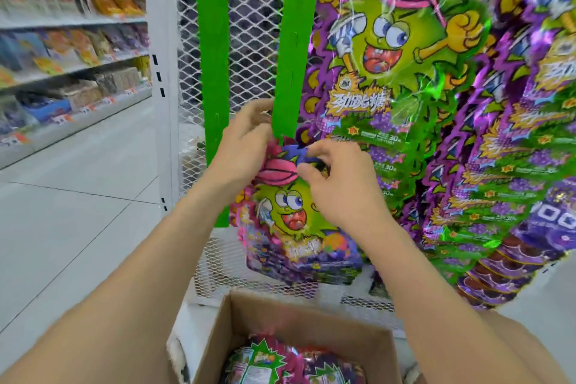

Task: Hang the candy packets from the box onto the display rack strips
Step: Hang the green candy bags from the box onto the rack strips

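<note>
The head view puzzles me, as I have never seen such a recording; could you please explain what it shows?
There is no machine here. A person wears a camera on the head, so you look forward and down along both bare arms. The left hand grips the lower end of a green strip hanging on a white mesh rack. The right hand pinches the top of a candy packet just below that strip end. An open cardboard box below holds more packets. To the right, hung packets overlap in rows. A second green strip shows no packets.
</note>
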Demonstrator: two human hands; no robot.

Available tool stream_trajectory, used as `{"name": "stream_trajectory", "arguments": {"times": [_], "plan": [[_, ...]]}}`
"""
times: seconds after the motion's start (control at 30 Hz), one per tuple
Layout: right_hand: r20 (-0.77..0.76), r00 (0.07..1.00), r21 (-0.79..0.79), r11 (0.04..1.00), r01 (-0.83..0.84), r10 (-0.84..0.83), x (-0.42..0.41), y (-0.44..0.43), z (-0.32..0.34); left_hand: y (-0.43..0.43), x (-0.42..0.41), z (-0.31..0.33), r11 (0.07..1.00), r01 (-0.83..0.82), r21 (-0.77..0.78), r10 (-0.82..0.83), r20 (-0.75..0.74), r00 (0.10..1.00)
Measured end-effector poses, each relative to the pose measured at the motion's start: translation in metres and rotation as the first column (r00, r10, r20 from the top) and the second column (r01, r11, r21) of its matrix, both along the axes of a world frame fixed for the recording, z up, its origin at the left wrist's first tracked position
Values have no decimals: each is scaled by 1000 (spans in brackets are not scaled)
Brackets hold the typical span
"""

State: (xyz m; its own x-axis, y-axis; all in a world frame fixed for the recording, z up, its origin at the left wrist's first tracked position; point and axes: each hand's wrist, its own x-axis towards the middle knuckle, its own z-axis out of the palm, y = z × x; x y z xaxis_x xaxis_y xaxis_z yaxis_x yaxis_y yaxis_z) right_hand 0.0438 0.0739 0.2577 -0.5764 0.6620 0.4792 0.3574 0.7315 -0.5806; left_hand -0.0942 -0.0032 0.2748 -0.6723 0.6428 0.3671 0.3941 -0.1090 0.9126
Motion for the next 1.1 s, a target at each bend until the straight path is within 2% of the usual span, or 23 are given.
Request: {"name": "stream_trajectory", "arguments": {"times": [0.1,0.17,0.23,0.33,0.47,0.77,0.9,1.1], "plan": [[-227,968,59,990,126,-109,-12,-1,7,-1,-9,8,999,45,28,-47,74,996],[-337,932,53,985,162,-135,-17,-7,13,-3,-15,13,999,35,-9,-34,44,998],[-417,899,36,985,166,-136,-21,-13,21,-10,-13,19,998,41,-44,-39,40,998],[-499,855,-1,987,159,-138,-26,-19,29,-21,-4,23,989,137,-50,-133,68,989],[-523,836,-70,986,148,-163,-27,-23,33,-29,2,29,982,187,-4,-186,113,976],[-504,838,-134,978,162,-208,-32,-21,26,-24,-6,18,974,205,101,-213,80,974],[-519,831,-172,976,131,-202,-28,-20,16,-26,-9,16,974,219,60,-220,4,975],[-637,751,-123,985,123,-174,-24,-25,26,-26,0,24,980,197,-42,-194,66,979]]}}
